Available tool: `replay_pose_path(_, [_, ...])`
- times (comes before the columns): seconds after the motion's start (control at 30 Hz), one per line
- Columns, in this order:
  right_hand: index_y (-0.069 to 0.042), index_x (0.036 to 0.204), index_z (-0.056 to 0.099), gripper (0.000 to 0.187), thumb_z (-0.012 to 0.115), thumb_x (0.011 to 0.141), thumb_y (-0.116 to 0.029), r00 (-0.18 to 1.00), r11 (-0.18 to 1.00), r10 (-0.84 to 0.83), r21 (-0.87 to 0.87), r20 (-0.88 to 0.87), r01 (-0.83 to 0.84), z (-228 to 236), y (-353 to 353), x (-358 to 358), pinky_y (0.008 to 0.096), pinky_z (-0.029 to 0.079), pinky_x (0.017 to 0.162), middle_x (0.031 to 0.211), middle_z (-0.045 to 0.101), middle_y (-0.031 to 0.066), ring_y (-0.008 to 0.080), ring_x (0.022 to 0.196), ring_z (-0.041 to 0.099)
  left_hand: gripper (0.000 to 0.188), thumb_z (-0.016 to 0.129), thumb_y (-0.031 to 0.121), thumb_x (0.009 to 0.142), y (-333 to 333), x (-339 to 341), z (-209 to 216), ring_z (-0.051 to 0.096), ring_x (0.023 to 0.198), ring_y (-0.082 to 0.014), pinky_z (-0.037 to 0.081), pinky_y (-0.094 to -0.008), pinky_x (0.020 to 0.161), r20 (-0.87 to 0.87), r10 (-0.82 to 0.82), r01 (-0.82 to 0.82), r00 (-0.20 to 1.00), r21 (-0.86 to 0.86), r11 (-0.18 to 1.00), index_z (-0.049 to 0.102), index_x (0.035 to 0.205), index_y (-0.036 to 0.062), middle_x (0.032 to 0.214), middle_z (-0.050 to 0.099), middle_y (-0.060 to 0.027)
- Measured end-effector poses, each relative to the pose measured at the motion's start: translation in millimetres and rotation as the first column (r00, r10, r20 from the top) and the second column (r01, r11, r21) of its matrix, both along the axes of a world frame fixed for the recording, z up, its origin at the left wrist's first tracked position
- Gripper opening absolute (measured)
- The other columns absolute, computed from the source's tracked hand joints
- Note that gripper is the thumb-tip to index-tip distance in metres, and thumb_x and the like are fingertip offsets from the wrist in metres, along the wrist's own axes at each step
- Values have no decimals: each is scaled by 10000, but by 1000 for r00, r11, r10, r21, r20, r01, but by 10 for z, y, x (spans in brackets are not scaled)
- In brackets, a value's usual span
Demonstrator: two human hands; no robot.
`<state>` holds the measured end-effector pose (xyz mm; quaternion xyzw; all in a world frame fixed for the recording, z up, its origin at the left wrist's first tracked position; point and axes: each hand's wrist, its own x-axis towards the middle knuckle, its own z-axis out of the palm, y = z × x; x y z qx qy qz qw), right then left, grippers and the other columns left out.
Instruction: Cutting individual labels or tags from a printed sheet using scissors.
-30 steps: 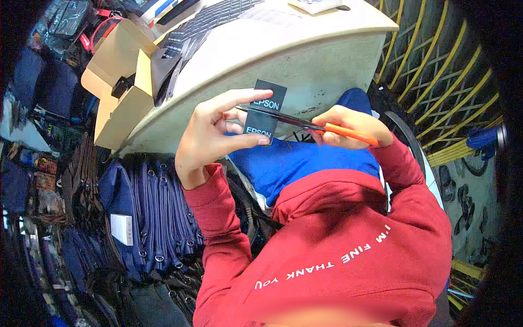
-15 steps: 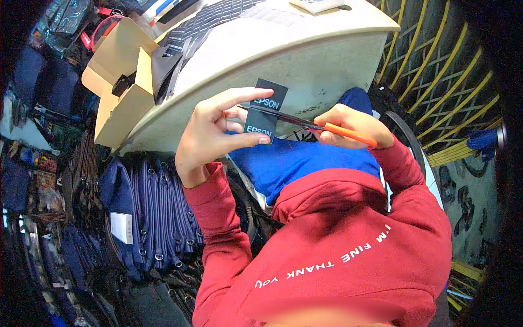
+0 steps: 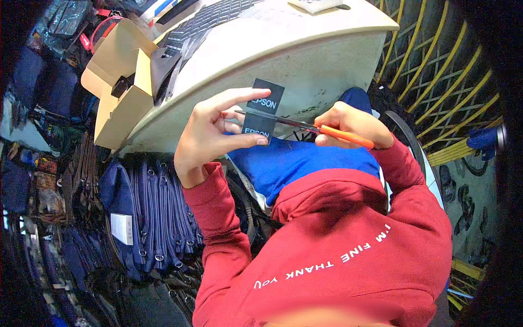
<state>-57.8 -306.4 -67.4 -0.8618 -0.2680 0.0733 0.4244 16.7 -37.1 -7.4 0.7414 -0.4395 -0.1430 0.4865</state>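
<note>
My left hand (image 3: 210,133) holds a small black rectangular card with white print (image 3: 262,111) in front of my chest, the fingers closed on it: my forefinger lies stretched along its upper edge and my thumb presses against its lower part. My right hand (image 3: 348,124) is wrapped around the handles of a pair of orange-handled scissors with slim dark blades (image 3: 305,125), fingers shut on them. The blades run leftward across the middle of the card and touch it; whether they stand parted or closed I cannot tell. The card hangs just before the rounded edge of the pale cream curved surface (image 3: 305,49). On that surface, well apart from my hands, lies a dark keyboard (image 3: 204,22), and an open brown cardboard box (image 3: 122,87) sits at its left end. Below my left arm hang dark blue zippered bags (image 3: 147,218).
</note>
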Motion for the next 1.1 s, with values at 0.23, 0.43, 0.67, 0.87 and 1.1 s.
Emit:
replay_pose_path(0.23, [27, 695, 594, 481, 615, 863, -423, 990, 994, -108, 4, -88, 109, -250, -166, 177, 332, 327, 456, 506, 422, 35, 109, 504, 362, 512, 740, -90, 677, -31, 145, -41, 444, 640, -7, 401, -137, 540, -165, 105, -115, 981, -54, 992, 599, 1162, -6, 964, 621, -38])
replay_pose_path(0.43, [38, 677, 611, 620, 561, 848, -556, 967, 973, -227, -69, -118, 220, -838, -291, 533, 357, 389, 473, 514, 484, 115, 151, 490, 458, 255, 661, -16, 811, -425, 575, -298, 616, 740, -109, 517, -226, 667, -246, 276, -333, 929, -231, 914, 638, 1064, -39, 883, 661, -74])
replay_pose_path(0.67, [25, 693, 625, 573, 612, 814, -535, 953, 956, -281, -120, -110, 268, -1178, -378, 681, 392, 424, 501, 567, 545, 203, 296, 475, 511, 275, 680, 56, 811, -1433, 1212, -151, 604, 717, -96, 486, -220, 638, -123, 140, -162, 982, -188, 969, 641, 1072, -24, 865, 664, -68])
replay_pose_path(0.87, [27, 693, 627, 548, 640, 802, -510, 919, 936, -349, -32, -184, 350, -1341, -454, 669, 402, 416, 500, 579, 546, 222, 340, 484, 516, 435, 765, 222, 735, -2429, 2087, 67, 556, 589, -49, 445, -215, 528, 322, 235, -195, 917, -152, 969, 636, 1098, 21, 636, 617, -40])
replay_pose_path(1.1, [29, 692, 608, 493, 684, 793, -447, 879, 919, -368, 22, -304, 393, -1372, -534, 575, 363, 393, 491, 536, 508, 180, 243, 455, 458, 754, 708, 461, 730, -2877, 2647, -249, 526, 1085, -351, 410, -414, 948, 678, 339, -500, 653, 48, 865, 488, 1239, -51, 1157, 552, -238])
